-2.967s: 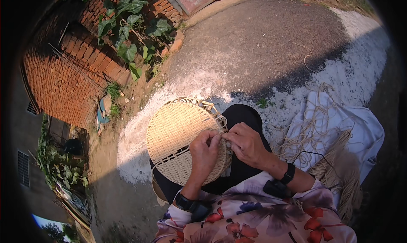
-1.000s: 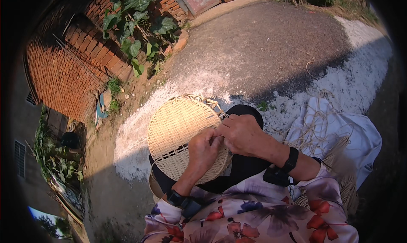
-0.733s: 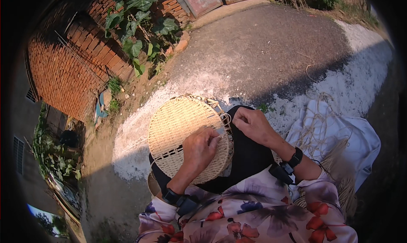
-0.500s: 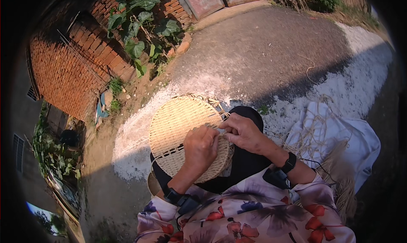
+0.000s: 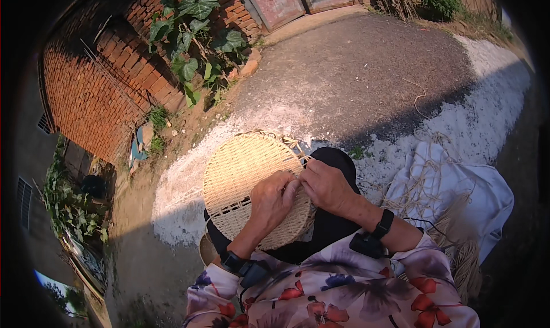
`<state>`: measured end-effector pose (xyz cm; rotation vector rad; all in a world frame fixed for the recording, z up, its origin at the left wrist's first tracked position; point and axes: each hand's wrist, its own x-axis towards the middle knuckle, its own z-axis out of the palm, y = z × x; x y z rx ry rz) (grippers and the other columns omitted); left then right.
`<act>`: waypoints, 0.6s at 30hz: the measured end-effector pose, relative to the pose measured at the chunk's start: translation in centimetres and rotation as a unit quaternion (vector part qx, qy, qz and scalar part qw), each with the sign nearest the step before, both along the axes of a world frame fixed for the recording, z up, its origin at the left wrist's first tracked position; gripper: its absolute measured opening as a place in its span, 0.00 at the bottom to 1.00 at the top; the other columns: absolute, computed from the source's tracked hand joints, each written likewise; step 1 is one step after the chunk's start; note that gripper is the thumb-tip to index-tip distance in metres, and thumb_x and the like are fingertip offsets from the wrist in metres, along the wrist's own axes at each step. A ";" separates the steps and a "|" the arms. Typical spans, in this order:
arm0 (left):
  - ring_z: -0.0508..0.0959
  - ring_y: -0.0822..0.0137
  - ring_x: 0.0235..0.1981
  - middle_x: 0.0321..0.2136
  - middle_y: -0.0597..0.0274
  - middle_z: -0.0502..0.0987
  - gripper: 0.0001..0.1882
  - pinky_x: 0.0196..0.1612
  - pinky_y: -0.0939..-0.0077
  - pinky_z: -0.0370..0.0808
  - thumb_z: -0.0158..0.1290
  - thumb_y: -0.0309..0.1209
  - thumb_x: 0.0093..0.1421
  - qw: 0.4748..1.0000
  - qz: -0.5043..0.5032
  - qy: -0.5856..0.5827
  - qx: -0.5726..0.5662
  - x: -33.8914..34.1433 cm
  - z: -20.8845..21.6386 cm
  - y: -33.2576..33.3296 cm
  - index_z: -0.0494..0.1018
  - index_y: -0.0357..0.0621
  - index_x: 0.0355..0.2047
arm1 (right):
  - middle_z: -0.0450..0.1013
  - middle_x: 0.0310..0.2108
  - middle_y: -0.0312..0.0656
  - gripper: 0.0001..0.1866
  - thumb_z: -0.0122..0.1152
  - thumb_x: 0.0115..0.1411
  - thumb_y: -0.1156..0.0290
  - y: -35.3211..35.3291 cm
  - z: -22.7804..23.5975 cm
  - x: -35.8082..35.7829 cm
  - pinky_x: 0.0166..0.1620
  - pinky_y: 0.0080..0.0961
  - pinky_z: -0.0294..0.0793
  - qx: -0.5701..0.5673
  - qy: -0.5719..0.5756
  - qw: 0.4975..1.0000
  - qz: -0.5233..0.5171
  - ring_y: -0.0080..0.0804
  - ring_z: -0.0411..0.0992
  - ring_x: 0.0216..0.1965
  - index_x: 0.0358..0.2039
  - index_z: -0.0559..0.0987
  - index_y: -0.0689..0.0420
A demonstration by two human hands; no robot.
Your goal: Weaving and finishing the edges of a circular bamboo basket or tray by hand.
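Left hand (image 5: pixel 274 201) fingers curled and pinched on the mat (image 5: pixel 252 185) near its right rim, pressing it flat; right hand (image 5: pixel 325 185) fingers closed narrow at the same rim, apparently gripping a strand, though the strand itself is too fine to make out; the two hands touch at the fingertips.

Mat: round, pale woven straw, lying on the person's lap over dark trousers; loose ends (image 5: pixel 286 140) stick out at the upper right rim.

Progress, as judged: disc body woven tight over nearly its whole face; work is at the edge only; rim binding on the right side and the free ends remain to be finished.

Surroundings: white cloth (image 5: pixel 481 185) with a straw bundle (image 5: pixel 458 236) just right of the lap; paved ground; brick wall (image 5: pixel 91 93) and leafy plant (image 5: pixel 195 24) well apart, upper left.
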<state>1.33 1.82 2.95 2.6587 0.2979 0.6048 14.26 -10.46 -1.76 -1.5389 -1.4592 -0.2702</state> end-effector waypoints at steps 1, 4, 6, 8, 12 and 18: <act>0.79 0.55 0.26 0.23 0.55 0.76 0.03 0.31 0.62 0.74 0.58 0.28 0.58 1.000 0.007 0.008 -0.021 0.1 0.0 0.1 0.76 0.44 0.30 | 0.68 0.30 0.43 0.09 0.61 0.53 0.78 0.0 0.0 0.3 0.33 0.33 0.76 -0.010 0.030 0.999 0.013 0.39 0.73 0.31 0.35 0.74 0.61; 0.78 0.55 0.26 0.24 0.56 0.77 0.03 0.32 0.64 0.74 0.57 0.28 0.58 0.999 0.011 0.020 -0.027 0.3 0.3 0.7 0.76 0.42 0.29 | 0.72 0.30 0.42 0.10 0.62 0.55 0.80 -0.7 0.6 1.2 0.34 0.27 0.76 -0.060 0.312 0.946 0.062 0.33 0.74 0.30 0.39 0.76 0.61; 0.78 0.57 0.27 0.25 0.56 0.77 0.04 0.32 0.66 0.74 0.57 0.27 0.58 1.000 0.002 0.024 -0.011 0.6 0.5 1.0 0.76 0.40 0.30 | 0.73 0.30 0.42 0.10 0.62 0.56 0.80 -1.0 0.0 2.0 0.34 0.25 0.75 -0.052 0.330 0.940 0.065 0.30 0.75 0.30 0.39 0.76 0.61; 0.76 0.56 0.26 0.24 0.57 0.75 0.03 0.32 0.65 0.72 0.59 0.24 0.56 0.996 -0.058 -0.022 0.070 1.0 0.4 1.5 0.75 0.40 0.29 | 0.74 0.30 0.41 0.08 0.62 0.56 0.81 -1.1 -0.3 2.3 0.33 0.25 0.73 -0.035 0.308 0.949 0.055 0.30 0.74 0.29 0.38 0.78 0.61; 0.73 0.58 0.26 0.24 0.59 0.72 0.05 0.31 0.65 0.68 0.61 0.22 0.52 0.979 -0.109 -0.064 0.161 0.4 -0.1 2.0 0.74 0.41 0.29 | 0.73 0.30 0.42 0.08 0.61 0.56 0.80 -0.6 0.5 1.6 0.34 0.28 0.72 -0.046 0.261 0.963 0.048 0.33 0.74 0.30 0.38 0.79 0.61; 0.71 0.60 0.26 0.24 0.60 0.70 0.08 0.31 0.66 0.66 0.61 0.22 0.51 0.972 -0.116 -0.122 0.166 0.5 -0.6 1.7 0.75 0.41 0.32 | 0.70 0.30 0.39 0.07 0.60 0.59 0.79 0.2 0.1 1.5 0.38 0.26 0.69 -0.085 0.178 0.972 0.128 0.28 0.70 0.34 0.39 0.79 0.64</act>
